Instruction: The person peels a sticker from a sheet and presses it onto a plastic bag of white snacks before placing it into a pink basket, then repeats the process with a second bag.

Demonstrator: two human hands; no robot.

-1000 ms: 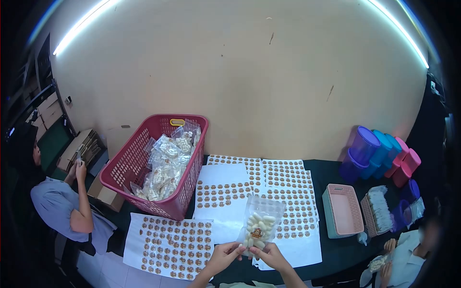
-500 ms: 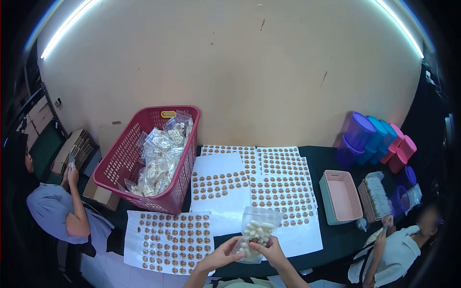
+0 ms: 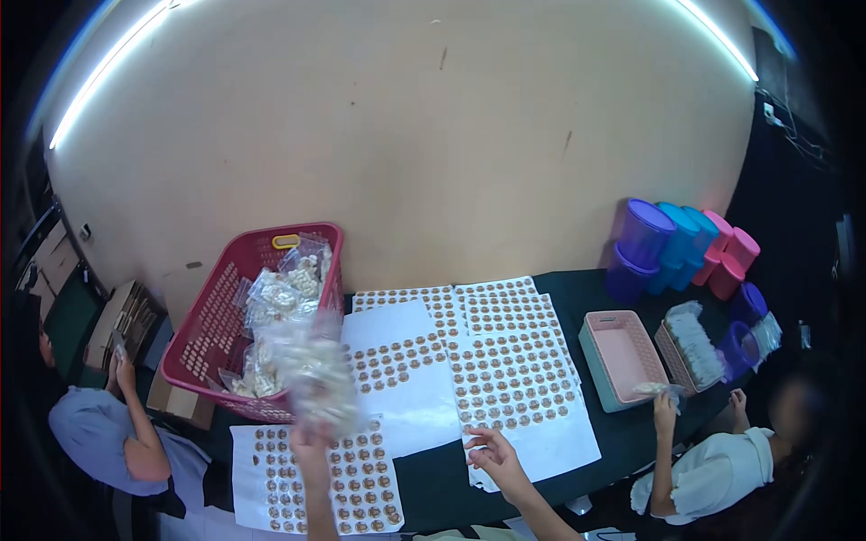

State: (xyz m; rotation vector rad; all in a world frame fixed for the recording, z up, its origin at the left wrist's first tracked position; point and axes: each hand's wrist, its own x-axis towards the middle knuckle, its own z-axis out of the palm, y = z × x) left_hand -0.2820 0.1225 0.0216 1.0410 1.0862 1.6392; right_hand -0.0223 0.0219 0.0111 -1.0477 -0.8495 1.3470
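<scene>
My left hand grips a clear bag of white oval pieces, blurred by motion. The bag hangs over the front right corner of a maroon laundry basket, where several similar filled bags lie. Above the lower edge of a sheet of round brown stickers, my right hand holds nothing, its fingers loosely curled and apart. Another sticker sheet lies beneath my left hand and forearm. A partly used sheet lies between the two.
To the right, a pink basket sits inside a pale green one, beside a basket of clear packets. Purple containers, blue ones and pink ones stand behind. A person at right holds a small bag; another person works at left, near cardboard.
The bag has moved left and up in my left hand, from between both hands to the basket's corner. My right hand has let go. The right-hand person's hand has reached to the pink basket.
</scene>
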